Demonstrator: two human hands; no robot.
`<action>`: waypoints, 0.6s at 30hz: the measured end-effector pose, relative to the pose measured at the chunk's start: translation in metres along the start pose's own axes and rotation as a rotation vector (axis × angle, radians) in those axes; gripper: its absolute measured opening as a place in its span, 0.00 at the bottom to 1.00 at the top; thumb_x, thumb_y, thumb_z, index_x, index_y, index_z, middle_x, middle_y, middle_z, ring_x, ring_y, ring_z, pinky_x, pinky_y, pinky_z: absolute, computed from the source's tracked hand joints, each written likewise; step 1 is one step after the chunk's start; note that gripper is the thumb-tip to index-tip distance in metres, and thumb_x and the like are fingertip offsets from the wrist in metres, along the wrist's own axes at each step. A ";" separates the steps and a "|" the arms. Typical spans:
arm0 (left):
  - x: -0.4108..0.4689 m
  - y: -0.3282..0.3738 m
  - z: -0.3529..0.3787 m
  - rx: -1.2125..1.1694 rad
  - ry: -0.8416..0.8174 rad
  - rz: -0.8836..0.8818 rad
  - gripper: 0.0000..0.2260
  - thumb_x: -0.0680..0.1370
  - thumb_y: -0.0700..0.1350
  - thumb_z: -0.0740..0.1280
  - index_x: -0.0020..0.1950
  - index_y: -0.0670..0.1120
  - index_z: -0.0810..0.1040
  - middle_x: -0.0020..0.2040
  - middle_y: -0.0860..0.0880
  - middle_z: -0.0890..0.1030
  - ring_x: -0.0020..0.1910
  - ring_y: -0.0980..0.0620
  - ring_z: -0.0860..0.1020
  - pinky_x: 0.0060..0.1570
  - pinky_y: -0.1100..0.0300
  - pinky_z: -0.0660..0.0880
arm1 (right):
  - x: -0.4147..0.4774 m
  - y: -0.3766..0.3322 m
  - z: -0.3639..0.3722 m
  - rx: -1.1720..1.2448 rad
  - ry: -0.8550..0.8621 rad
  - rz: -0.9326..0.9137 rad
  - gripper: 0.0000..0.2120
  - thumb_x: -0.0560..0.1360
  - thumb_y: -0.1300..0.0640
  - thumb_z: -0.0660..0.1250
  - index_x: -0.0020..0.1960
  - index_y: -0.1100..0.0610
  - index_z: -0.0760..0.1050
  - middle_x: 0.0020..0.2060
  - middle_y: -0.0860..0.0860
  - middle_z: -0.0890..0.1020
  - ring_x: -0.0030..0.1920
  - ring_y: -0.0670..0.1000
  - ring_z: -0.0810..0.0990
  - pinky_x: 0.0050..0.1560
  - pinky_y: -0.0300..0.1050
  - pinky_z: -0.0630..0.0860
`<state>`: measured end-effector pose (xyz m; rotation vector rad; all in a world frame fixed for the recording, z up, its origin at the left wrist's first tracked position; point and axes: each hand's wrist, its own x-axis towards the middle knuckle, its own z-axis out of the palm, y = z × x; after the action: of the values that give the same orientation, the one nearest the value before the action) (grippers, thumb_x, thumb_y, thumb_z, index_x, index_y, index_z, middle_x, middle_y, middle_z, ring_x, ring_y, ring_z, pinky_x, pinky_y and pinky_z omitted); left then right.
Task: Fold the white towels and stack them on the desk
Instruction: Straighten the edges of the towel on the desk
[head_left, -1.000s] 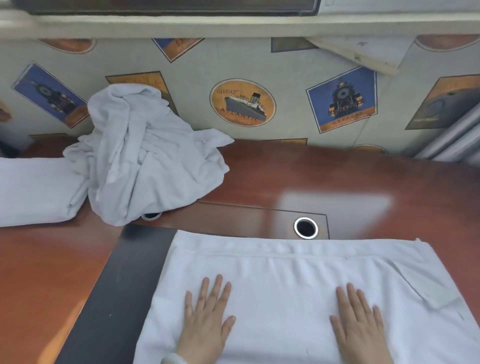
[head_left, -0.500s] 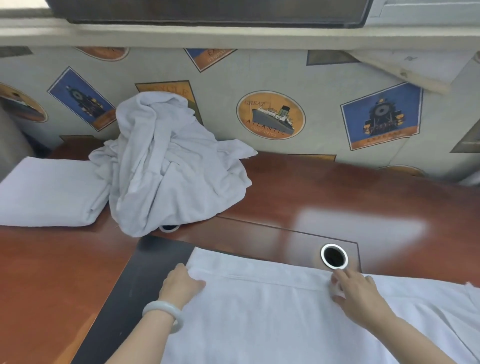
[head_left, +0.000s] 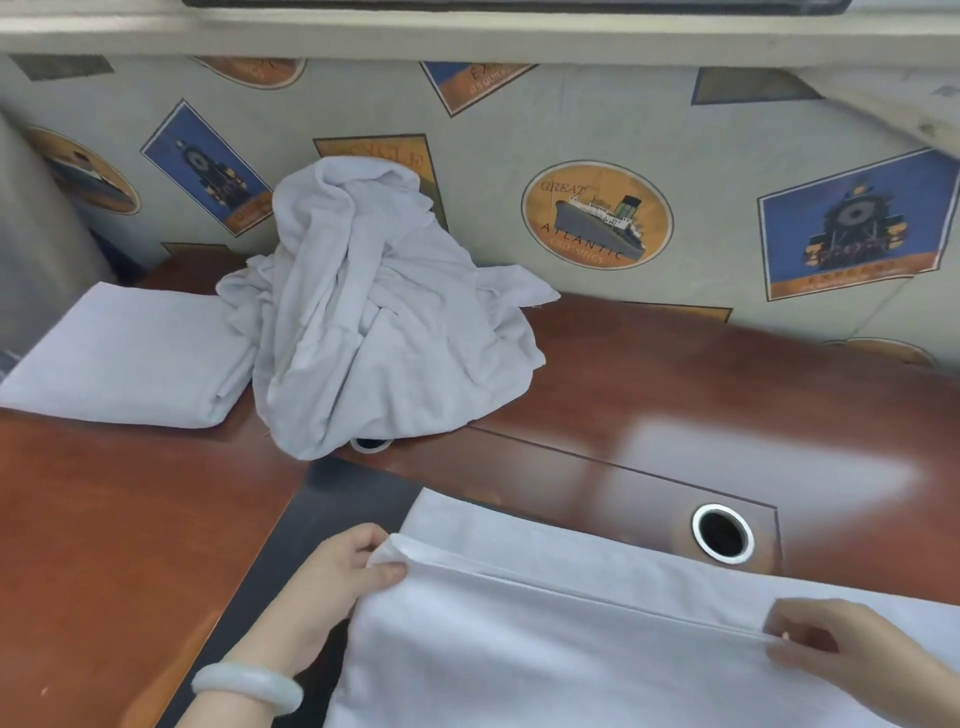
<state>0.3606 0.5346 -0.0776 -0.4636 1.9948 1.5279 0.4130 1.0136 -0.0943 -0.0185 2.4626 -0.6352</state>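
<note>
Three lots of white towelling share a broad, glossy red-brown worktop (head_left: 675, 395), which runs along a papered wall (head_left: 467, 156) printed with liners and locomotives in orange and blue.

Largest of the cloths is the flat towel (head_left: 571, 649), spread at the near edge of the worktop and running out of view at the bottom and right. Its far hem is raised off the surface as a straight ridge between the two hands.

Behind it to the left, against the wall, sits a crumpled heap of towels (head_left: 374, 322), unfolded and piled high. Just left of the heap, touching it, lies a folded towel (head_left: 124, 358), flat and squared.

A dark panel (head_left: 291, 545) is set into the worktop, slanting from beneath the heap toward the near edge; the left side of the flat towel lies over it.

The left hand (head_left: 337, 587) has a closed grip on the far left corner of the flat towel, the hem pinched between thumb and curled fingers. The right hand (head_left: 841, 649) holds the same hem farther along, its fingers curled over the ridge in a pinching grip.

A pale bangle (head_left: 247, 686) circles the left wrist.

One metal-rimmed cable hole (head_left: 722, 532) lies just beyond the raised hem, and a second cable hole (head_left: 370, 444) shows partly under the heap's front edge.
</note>
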 end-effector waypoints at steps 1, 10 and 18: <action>-0.006 0.007 -0.004 -0.006 0.009 0.031 0.09 0.76 0.37 0.71 0.52 0.35 0.76 0.48 0.37 0.84 0.43 0.45 0.82 0.40 0.57 0.73 | -0.006 -0.004 -0.011 0.044 0.007 0.007 0.08 0.70 0.52 0.76 0.38 0.41 0.79 0.25 0.42 0.73 0.27 0.41 0.67 0.32 0.35 0.64; 0.079 0.000 0.024 0.296 0.280 0.050 0.02 0.73 0.40 0.70 0.40 0.44 0.80 0.39 0.43 0.83 0.36 0.51 0.75 0.37 0.58 0.70 | 0.060 -0.009 0.004 0.027 0.181 0.202 0.17 0.72 0.58 0.74 0.37 0.37 0.75 0.32 0.41 0.81 0.34 0.46 0.79 0.38 0.42 0.73; 0.092 -0.017 0.025 0.278 0.440 0.055 0.09 0.80 0.47 0.65 0.42 0.47 0.81 0.40 0.49 0.83 0.43 0.48 0.79 0.37 0.61 0.71 | 0.065 -0.011 0.020 0.232 0.355 0.255 0.17 0.74 0.60 0.72 0.39 0.38 0.73 0.35 0.46 0.82 0.38 0.50 0.78 0.36 0.46 0.72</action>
<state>0.3058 0.5601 -0.1527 -0.6764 2.5298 1.2257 0.3683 0.9849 -0.1387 0.5325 2.6438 -0.8646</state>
